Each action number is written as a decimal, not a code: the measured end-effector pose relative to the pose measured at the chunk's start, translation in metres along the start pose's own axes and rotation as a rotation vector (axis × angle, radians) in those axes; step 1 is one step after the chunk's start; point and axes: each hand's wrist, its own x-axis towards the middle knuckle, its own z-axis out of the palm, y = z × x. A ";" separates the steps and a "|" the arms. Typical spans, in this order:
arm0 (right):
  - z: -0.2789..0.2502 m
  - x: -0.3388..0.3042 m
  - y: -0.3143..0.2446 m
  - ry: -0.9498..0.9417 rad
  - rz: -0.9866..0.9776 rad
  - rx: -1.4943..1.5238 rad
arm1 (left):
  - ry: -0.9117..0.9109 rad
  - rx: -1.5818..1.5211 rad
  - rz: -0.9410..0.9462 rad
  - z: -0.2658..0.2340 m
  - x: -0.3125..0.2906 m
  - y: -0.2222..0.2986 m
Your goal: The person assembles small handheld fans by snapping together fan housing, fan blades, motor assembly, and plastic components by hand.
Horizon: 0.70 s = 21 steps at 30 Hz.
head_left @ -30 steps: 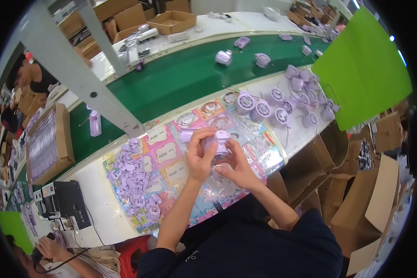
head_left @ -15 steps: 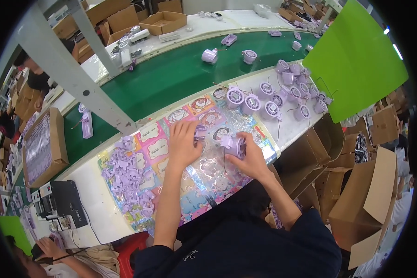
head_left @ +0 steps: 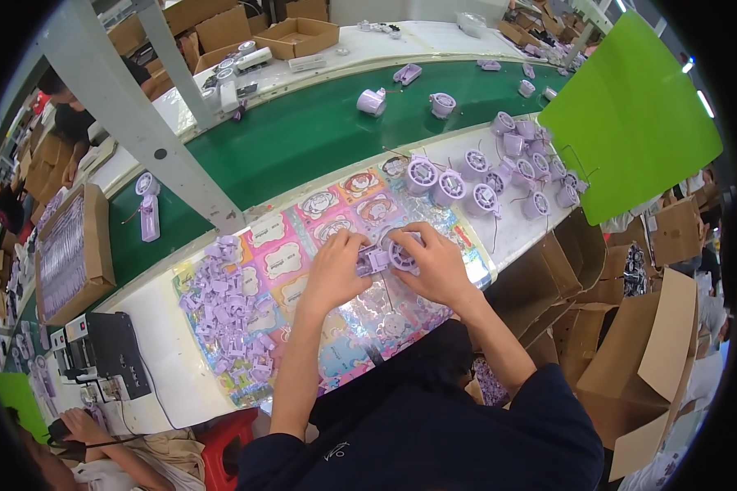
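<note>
Over a colourful sticker-covered mat (head_left: 327,323), both hands are brought close together. My left hand (head_left: 336,270) is closed on a small lilac plastic clip (head_left: 372,261), partly covered by my fingers. In my right hand (head_left: 436,268) is a round lilac fan housing (head_left: 402,252) with its ringed face up and a thin wire hanging below. Clip and housing meet side by side; whether they are joined I cannot tell. Left of my left forearm lies a heap of similar small lilac parts (head_left: 225,307). Several more fan housings (head_left: 450,188) with wires stand beyond my right hand.
A green conveyor belt (head_left: 287,139) with scattered lilac parts runs behind the table. A grey metal post (head_left: 151,139) rises at the left. On the right are a green panel (head_left: 630,123) and open cardboard boxes (head_left: 639,360). A black device (head_left: 110,356) and another person's hand (head_left: 86,427) are at lower left.
My two hands have come together, bringing the clip and the fan housing side by side. The housing has turned so its ringed face shows upward.
</note>
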 end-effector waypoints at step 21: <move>-0.012 0.034 -0.011 0.071 -0.292 -0.222 | -0.014 -0.896 -0.189 -0.002 0.010 -0.015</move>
